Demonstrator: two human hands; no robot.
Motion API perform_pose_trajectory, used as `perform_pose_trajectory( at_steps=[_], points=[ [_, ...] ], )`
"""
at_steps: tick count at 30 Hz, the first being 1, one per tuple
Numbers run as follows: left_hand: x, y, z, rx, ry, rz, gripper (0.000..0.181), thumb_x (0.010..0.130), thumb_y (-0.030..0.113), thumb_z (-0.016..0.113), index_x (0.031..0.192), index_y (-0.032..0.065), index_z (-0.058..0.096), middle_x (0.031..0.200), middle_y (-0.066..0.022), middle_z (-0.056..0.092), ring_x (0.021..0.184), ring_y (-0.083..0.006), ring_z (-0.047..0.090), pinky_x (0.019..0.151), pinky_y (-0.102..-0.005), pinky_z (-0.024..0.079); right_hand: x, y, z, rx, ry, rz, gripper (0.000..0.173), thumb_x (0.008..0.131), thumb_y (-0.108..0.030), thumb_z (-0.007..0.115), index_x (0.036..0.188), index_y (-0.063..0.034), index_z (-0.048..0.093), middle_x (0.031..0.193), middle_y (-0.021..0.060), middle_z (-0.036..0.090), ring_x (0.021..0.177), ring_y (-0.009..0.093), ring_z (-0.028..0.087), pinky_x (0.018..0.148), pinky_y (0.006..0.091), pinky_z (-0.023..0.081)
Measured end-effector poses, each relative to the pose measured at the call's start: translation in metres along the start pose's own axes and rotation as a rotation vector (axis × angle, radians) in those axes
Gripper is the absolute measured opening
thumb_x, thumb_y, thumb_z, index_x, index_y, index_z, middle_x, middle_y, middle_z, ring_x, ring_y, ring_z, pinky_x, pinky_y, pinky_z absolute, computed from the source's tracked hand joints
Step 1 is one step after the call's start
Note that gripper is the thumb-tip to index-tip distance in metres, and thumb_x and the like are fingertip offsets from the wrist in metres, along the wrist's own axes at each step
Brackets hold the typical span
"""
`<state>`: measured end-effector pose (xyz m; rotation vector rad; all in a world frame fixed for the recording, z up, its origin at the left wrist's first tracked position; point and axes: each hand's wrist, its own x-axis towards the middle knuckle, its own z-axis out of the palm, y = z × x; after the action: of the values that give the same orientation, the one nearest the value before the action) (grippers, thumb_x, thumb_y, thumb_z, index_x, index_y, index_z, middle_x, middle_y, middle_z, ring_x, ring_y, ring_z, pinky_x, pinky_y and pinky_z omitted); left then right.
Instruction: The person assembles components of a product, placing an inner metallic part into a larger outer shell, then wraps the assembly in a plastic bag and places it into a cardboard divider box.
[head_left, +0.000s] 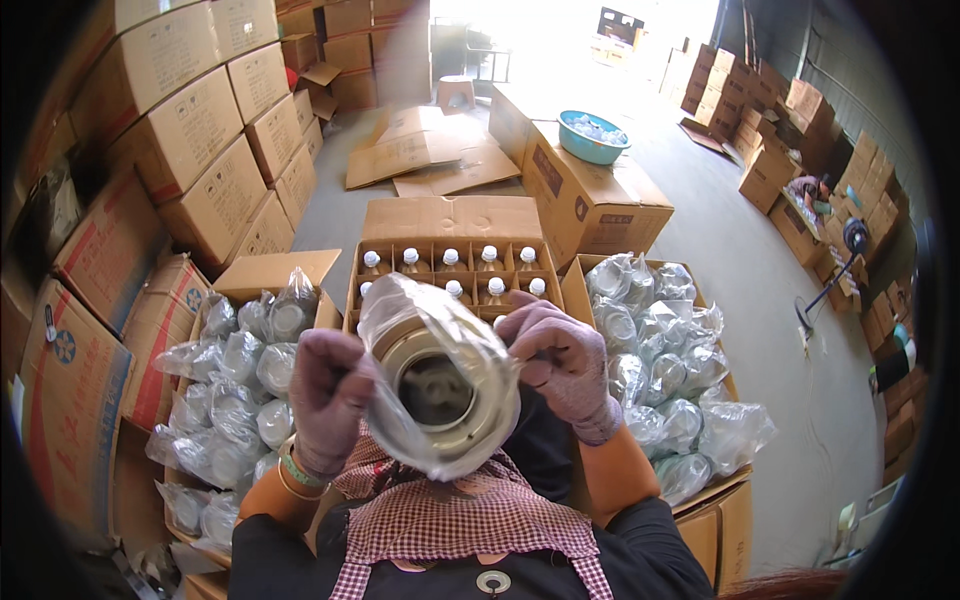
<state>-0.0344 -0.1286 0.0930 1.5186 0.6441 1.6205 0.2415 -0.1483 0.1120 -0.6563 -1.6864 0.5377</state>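
Observation:
A clear plastic bag is stretched between my two gloved hands in front of my chest. Inside or behind its film shows a round, cream-coloured ringed object with a dark round centre; what it is exactly, I cannot tell. My left hand pinches the bag's left edge between thumb and fingers. On the opposite edge, the fingers of my right hand grip the film. Just beyond the bag, a divided carton holds white-capped bottles in its compartments, the nearer ones partly hidden.
Cartons of plastic-wrapped clear containers flank me on the left and right. Ahead, a blue basin of small pale items sits on a large carton. Flattened cardboard lies on the floor. Stacked cartons rise at left; a person is at far right.

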Motion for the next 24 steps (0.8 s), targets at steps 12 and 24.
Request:
perform_pose_trajectory(
  at_steps=[12,24],
  points=[
    [0.019,-0.051,-0.078,0.365,-0.375,-0.253,0.018,0.095,0.012,0.063,0.109,0.0056,0.071,0.091,-0.0119,0.073,0.078,-0.0258,0.071,0.072,-0.0361,0.058,0.017,0.004,0.057,-0.118,-0.072,-0.088,0.031,0.08,-0.009,0.078,0.111,-0.0066,0.073,0.096,0.0078,0.068,0.095,0.03,0.065,0.097,0.0417,0.051],
    [-0.118,-0.179,-0.255,1.56,-0.388,-0.785,0.043,0.106,0.036,0.052,0.138,0.0083,0.055,0.138,-0.0093,0.062,0.123,-0.0255,0.06,0.106,-0.0398,0.049,-0.164,0.169,0.057,0.711,0.215,0.89,0.116,0.08,-0.047,0.088,0.161,-0.0042,0.017,0.153,0.0134,0.042,0.142,0.024,0.042,0.114,0.0388,0.042]
  ],
)
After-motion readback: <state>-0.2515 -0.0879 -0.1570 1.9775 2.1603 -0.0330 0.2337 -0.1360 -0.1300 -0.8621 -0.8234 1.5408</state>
